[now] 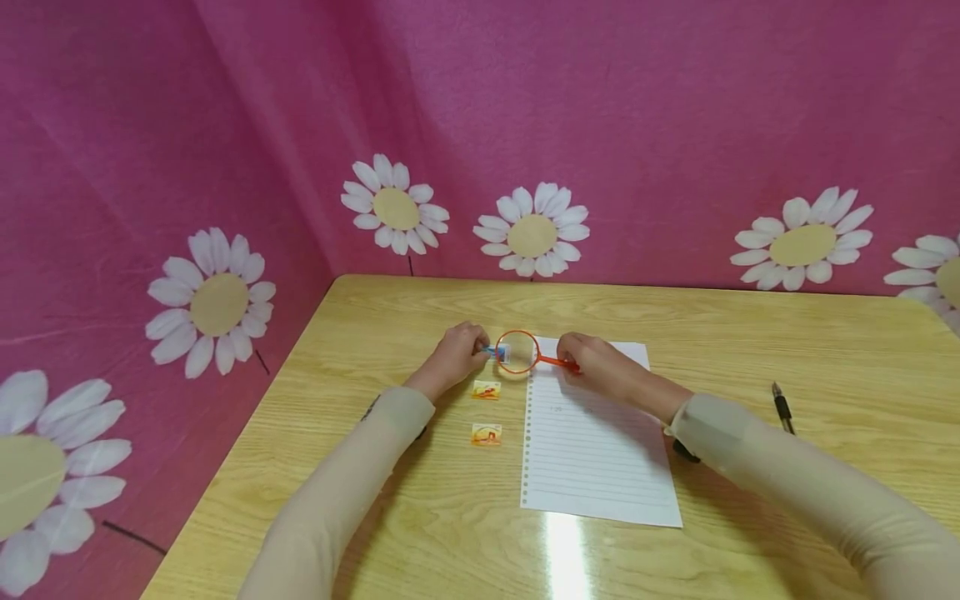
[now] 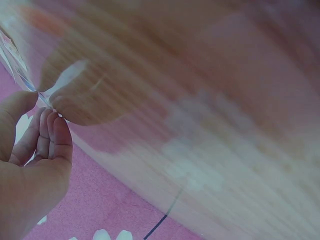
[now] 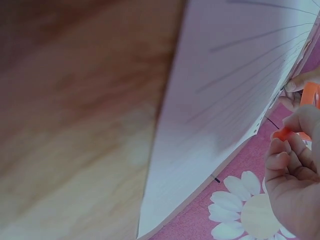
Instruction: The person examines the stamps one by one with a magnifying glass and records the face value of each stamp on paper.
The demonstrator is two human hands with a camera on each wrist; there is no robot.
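In the head view my left hand [image 1: 459,350] pinches the left edge of a small blue stamp [image 1: 492,352] close over the table. My right hand [image 1: 596,362] grips the handle of an orange-rimmed magnifying glass [image 1: 517,352], whose round lens overlaps the stamp's right part in this view. The left wrist view has thumb and fingers of the left hand [image 2: 40,145] meeting at the stamp's thin edge. Seen from the right wrist, the right hand [image 3: 295,165] curls round the orange handle [image 3: 282,134]. Two yellow-and-red stamps, one nearer [image 1: 487,434] and one farther [image 1: 487,391], lie below the blue one.
A lined, hole-punched sheet of paper [image 1: 600,475] lies under the right forearm, with faint writing on it. Farther right rests a black pen [image 1: 782,408]. The wooden table [image 1: 442,542] meets a pink curtain [image 1: 637,108] with daisies at the back and left.
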